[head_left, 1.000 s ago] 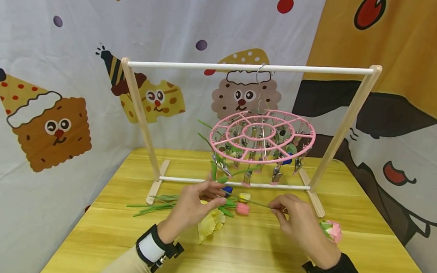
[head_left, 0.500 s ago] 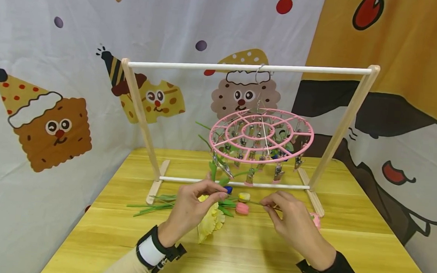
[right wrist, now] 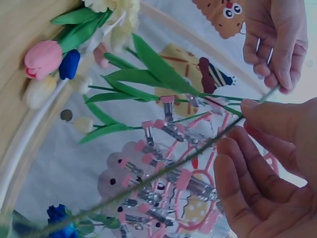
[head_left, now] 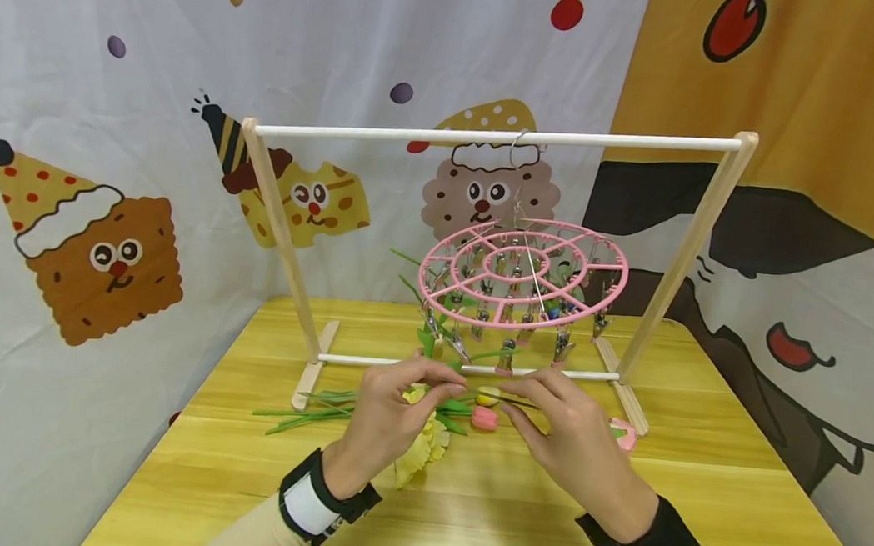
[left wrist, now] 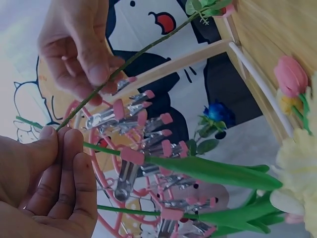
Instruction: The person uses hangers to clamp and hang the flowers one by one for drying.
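Fingertips of my left hand pinch the tail end of a long thin green stem. My right hand has its thumb and forefinger on either side of the same stem, a short way along. That stem leads to a pink flower with green leaves, low at the right, partly behind the right hand. Ahead hangs a round pink clip hanger with many metal clips. In the left wrist view, clips hold green-leaved stems and a blue rose hangs behind.
A wooden stand with a white top bar carries the hanger. On the table lie a pink tulip, a yellow-white tulip, a ruffled pale yellow flower and loose green stems at the left.
My right hand has moved left along the stem toward the left hand. The pink flower has shifted left and slightly back. The hanger has turned a little.
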Demonstrator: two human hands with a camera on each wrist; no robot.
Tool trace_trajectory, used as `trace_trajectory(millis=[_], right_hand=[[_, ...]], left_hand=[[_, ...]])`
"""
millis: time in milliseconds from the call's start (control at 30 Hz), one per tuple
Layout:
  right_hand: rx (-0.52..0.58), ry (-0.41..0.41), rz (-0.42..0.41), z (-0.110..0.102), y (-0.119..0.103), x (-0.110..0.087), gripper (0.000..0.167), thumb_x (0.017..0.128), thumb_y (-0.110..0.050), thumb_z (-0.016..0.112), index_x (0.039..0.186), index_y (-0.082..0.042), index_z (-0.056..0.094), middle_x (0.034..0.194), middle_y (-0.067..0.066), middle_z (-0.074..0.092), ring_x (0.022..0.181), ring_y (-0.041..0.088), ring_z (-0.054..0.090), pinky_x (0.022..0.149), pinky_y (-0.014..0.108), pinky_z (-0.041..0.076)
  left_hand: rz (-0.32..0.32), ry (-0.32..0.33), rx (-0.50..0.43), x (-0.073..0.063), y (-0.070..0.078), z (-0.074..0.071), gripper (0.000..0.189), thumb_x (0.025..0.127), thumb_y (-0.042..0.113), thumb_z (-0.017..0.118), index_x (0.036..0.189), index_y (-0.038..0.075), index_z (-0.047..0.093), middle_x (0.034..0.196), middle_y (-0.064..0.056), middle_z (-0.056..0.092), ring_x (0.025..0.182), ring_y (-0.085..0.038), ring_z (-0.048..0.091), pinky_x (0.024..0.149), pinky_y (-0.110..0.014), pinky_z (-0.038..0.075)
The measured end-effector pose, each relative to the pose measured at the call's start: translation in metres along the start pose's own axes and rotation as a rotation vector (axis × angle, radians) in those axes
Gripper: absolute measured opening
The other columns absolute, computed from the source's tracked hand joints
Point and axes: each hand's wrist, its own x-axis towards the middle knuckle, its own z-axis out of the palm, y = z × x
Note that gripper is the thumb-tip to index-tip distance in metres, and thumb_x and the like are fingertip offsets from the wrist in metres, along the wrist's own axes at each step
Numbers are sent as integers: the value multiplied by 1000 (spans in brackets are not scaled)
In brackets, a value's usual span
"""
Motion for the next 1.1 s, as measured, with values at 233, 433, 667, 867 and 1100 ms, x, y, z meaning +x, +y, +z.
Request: trace_trajectory(millis=[233,433,667,867,1100], right_hand=[[-23,35,-32,2,-1,5,42,80,7,103,114,-13,87,111,3,81,89,16,78,77,15,61],[-44,47,-23,-1,0,5,40,79,7,102,111,-13,87,109,0,79,90,13,76,86,19,64],[25,113,-40,-11,0,10,27,118,-29,70,111,-8,86,107,5,79,91,20,76,81,14,61],[64,158,27,-20,-1,15,46,120,-44,63,108,-6,86,101,7,82,83,21,80,82,13,64],[106,250,29,-24,1,22,30,116,-31,78,109,-2,85,101,9,84,84,20,78,89,8,61]], left_hand=[[-17,-6,-24,5,4,8,14,102,5,88,113,14,88,102,-1,91,91,-10,85,101,-47,72],[-49,-6,-40,7,5,12,20,102,5,89,120,13,86,108,-1,91,93,-9,86,103,-52,72],[-148,-100,48,4,6,24,19,104,14,89,122,13,87,113,-1,91,93,-6,87,130,-94,29],[-184,-163,220,8,9,39,31,106,20,87,135,8,85,112,-3,92,96,-12,90,123,-103,22],[-195,-192,177,17,11,55,36,113,21,81,142,0,79,131,-15,88,113,-26,89,128,-65,56]])
